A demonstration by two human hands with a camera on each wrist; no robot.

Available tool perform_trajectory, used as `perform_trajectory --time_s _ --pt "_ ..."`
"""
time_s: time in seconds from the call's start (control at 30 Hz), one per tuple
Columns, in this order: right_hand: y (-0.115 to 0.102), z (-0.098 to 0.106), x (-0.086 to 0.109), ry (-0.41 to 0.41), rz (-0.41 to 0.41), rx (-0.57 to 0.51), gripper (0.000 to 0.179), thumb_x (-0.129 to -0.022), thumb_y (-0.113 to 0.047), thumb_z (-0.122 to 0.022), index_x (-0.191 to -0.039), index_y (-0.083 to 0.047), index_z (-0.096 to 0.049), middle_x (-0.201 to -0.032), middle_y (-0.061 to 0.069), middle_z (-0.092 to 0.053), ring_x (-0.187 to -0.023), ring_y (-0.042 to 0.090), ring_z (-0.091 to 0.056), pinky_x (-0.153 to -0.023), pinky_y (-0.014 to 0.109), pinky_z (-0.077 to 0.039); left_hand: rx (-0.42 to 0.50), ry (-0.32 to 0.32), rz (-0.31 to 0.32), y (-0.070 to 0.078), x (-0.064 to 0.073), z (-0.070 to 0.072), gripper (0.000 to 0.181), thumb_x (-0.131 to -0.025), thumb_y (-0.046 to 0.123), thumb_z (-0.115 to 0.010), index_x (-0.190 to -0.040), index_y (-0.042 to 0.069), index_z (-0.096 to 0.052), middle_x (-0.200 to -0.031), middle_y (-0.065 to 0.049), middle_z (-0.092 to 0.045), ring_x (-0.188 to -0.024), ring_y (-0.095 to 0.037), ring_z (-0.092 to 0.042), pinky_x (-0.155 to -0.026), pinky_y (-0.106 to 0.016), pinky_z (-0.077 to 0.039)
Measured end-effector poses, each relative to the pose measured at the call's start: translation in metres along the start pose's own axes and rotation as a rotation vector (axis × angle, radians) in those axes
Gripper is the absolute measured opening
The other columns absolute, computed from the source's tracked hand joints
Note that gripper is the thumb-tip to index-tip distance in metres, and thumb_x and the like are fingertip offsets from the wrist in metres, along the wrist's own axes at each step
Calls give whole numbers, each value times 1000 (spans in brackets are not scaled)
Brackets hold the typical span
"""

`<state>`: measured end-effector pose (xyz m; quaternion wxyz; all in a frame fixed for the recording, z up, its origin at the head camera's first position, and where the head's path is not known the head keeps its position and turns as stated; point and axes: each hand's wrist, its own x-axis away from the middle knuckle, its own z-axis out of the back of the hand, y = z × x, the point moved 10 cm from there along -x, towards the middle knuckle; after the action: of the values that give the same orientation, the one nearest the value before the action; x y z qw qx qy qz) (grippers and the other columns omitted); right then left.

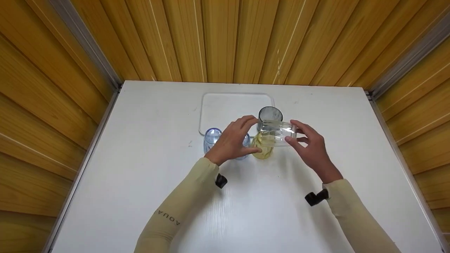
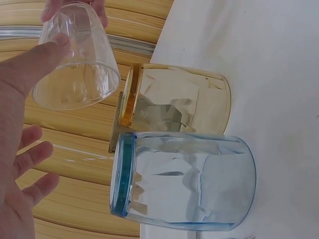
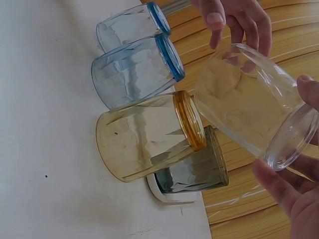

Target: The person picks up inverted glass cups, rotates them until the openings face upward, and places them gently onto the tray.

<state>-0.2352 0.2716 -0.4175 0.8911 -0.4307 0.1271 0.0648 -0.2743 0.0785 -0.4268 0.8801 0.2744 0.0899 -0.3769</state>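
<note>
My right hand (image 1: pixel 311 146) grips a clear drinking glass (image 1: pixel 277 133) by its thick base, between thumb and fingers. The glass lies tipped sideways in the air, mouth towards my left hand (image 1: pixel 232 140). That hand is spread beside the mouth with thumb and fingers apart; whether it touches the rim I cannot tell. Below the clear glass stands a yellow glass (image 3: pixel 144 137), upright on the table. A dark grey glass (image 1: pixel 270 114) is just behind it. Two blue glasses stand to the left: one (image 3: pixel 132 72) partly hidden by my left hand, the other (image 1: pixel 212 138) farther left.
A white tray (image 1: pixel 228 93) with a raised rim lies at the back of the white table (image 1: pixel 158 140). The grey glass is by its front right corner. Wood-patterned panels (image 1: pixel 218 42) enclose the table behind and at both sides.
</note>
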Motion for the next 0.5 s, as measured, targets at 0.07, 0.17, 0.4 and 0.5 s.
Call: perform_trajectory --time_s 0.07,0.17,0.4,0.5 --pt "-4 -1 1 -6 0 -9 52 -89 -10 -69 -138 -10 -51 -130 12 -58 -111 8 -56 -81 4 -47 2 -1 3 0 0 0 89 -73 58 -76 -144 23 -37 -146 5 -41 -131 -13 -46 -107 -32 -43" --pt "-17 0 3 -16 5 -31 50 -90 -10 -67 -138 -6 -51 -131 16 -57 -113 24 -58 -81 3 -46 5 0 1 2 0 0 89 -73 57 -77 -144 23 -36 -146 5 -40 -130 -13 -46 -106 -32 -44" --pt "-30 0 6 -26 10 -53 49 -91 -8 -65 -137 -1 -50 -132 22 -54 -113 38 -57 -80 3 -45 15 -4 1 5 0 -1 89 -73 56 -77 -145 26 -35 -147 4 -40 -131 -13 -46 -106 -33 -44" --pt "-25 -2 5 -24 0 -45 49 -91 -7 -66 -137 -1 -50 -132 21 -55 -114 34 -58 -80 3 -46 21 -6 0 6 -1 -1 88 -73 57 -76 -145 28 -35 -147 5 -39 -131 -13 -46 -107 -33 -43"
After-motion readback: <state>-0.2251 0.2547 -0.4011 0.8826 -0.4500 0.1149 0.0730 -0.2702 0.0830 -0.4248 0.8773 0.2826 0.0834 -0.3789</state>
